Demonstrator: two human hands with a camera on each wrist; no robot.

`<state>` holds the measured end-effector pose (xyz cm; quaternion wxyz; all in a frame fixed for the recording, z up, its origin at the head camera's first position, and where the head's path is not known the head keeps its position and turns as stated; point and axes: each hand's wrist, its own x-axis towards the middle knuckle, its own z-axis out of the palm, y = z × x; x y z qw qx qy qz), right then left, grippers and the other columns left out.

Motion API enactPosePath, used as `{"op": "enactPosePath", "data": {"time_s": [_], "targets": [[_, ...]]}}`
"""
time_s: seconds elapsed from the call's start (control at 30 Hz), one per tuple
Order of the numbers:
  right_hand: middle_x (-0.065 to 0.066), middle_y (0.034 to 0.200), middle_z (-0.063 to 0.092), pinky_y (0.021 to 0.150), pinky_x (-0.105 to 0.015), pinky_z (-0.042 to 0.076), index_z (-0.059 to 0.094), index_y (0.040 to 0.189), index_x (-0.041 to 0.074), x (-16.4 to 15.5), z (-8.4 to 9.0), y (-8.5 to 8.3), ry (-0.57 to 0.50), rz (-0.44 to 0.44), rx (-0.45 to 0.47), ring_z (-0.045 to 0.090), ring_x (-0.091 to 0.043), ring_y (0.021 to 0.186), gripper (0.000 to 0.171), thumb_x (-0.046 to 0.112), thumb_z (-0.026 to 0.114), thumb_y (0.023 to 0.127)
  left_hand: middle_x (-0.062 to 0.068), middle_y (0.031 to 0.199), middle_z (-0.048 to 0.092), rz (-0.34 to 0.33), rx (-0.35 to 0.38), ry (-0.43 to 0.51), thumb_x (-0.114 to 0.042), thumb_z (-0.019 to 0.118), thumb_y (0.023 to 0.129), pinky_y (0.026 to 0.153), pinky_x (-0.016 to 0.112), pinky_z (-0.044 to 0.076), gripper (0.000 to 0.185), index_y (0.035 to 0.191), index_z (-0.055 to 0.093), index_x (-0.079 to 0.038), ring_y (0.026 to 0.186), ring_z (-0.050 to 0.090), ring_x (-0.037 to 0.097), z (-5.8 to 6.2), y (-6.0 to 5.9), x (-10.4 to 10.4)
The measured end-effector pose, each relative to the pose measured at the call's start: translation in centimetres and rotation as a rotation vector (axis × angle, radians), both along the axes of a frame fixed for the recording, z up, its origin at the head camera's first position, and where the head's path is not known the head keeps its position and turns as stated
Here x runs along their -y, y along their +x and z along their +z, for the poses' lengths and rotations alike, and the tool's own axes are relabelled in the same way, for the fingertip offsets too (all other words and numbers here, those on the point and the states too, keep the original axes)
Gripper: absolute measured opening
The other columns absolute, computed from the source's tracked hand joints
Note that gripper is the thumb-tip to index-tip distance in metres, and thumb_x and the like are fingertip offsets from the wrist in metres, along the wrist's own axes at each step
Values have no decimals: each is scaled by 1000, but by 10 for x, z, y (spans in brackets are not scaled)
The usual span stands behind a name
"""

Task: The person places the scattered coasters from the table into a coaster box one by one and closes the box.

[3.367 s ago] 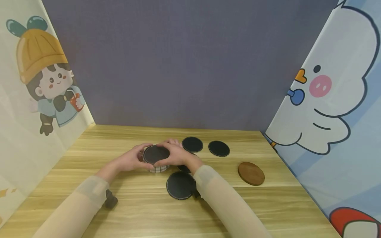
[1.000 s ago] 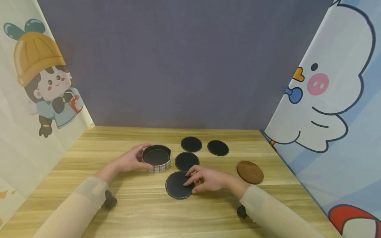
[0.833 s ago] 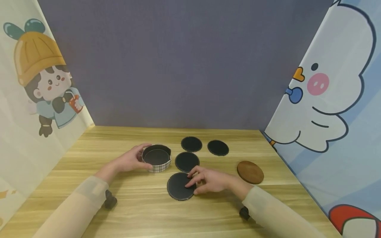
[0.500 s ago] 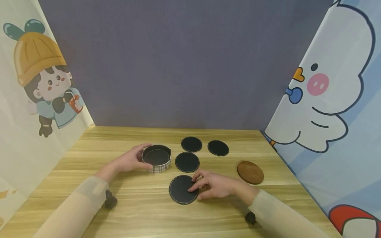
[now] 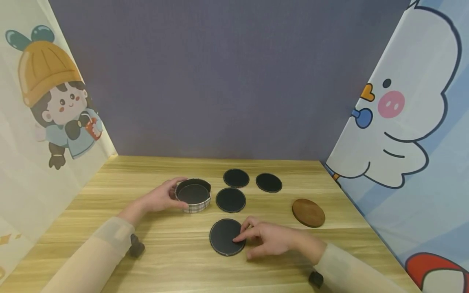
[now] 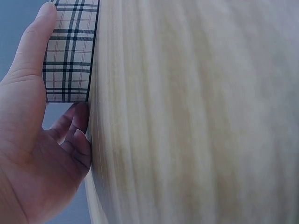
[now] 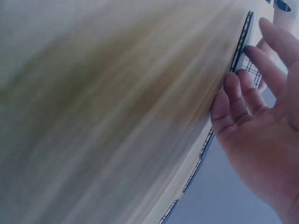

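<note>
I saw left hand (image 5: pixel 161 198) gripping round plaid-walled holder (image 5: pixel 193 195) | right hand (image 5: pixel 269 239) relaxed (fingertips pressing flat) on nearest black round coaster (image 5: pixel 225 237) | wooden table (image 5: pixel 176 252).

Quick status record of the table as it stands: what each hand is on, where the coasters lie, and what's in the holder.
left hand: grips the side of the plaid round holder
right hand: fingertips pressing the nearest black coaster, flat on the table
holder contents: dark inside; a coaster in it cannot be told
other black coasters: one beside the holder, two farther back
brown coaster: lies apart, to the right
</note>
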<state>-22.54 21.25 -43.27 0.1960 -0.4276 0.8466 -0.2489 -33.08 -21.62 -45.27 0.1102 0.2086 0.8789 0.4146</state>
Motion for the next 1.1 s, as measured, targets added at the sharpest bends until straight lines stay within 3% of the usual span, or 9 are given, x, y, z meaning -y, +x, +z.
{"op": "enactPosePath", "data": {"time_s": [0.23,0.43,0.53,0.87,1.1], "targets": [[4,140,50,98,-23,48,66,152,28,2,1,0,11,-16,-24,52,-11,115,58,39,84,99,29,150,51,1,-4,-6,-40,96,87,106,58,56,112,173,29,-14,123,66,35,0,-1,0],[-2,157,46,118,-42,46,58,159,30,11,-1,-8,27,-92,-45,44,-22,143,72,46,86,95,28,147,54,-1,-8,-2,-39,96,87,106,58,56,111,173,29,-13,122,66,34,-1,-1,-1],[-5,163,45,122,-48,44,57,160,31,18,-1,-11,46,-102,-62,42,-27,149,76,49,88,93,29,149,52,8,-8,-8,-39,96,87,107,60,56,112,173,29,-13,123,66,35,-1,0,-1],[-1,167,43,121,-49,43,56,160,40,38,4,-17,103,-67,-90,38,-28,152,81,53,91,89,30,150,50,6,-4,-5,-39,95,87,106,56,57,112,173,29,-13,122,67,34,0,2,-1],[2,159,47,118,-47,40,58,157,41,43,0,-17,130,-70,-123,40,-23,141,81,53,93,85,28,149,52,3,-3,0,-39,96,87,104,55,57,112,173,29,-14,120,67,32,0,2,-1]]}}
